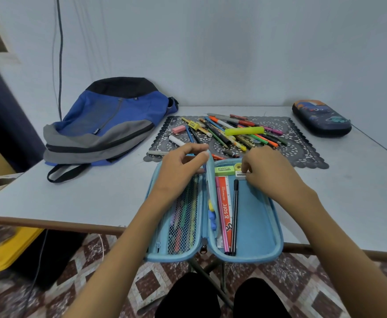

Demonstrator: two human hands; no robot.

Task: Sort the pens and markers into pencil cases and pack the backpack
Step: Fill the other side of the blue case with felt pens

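A light blue pencil case [256,221] lies open at the table's front edge. Its left half has a mesh pocket [183,216] with pens inside; its right half holds a red ruler, a pink pen and a black pen [235,214], plus a green eraser [224,170]. My left hand [181,168] pinches the case's middle flap at its top. My right hand [268,173] pinches a white eraser [240,174] at the case's top right. A pile of pens and markers [233,131] lies on a dark lace mat [302,152] behind. A blue backpack [109,125] lies at the left.
A dark printed pencil case [321,118] lies shut at the back right of the white table [84,198]. A pink eraser [178,129] and a white marker [176,140] sit on the mat's left part. A yellow bin [6,246] stands on the floor at left.
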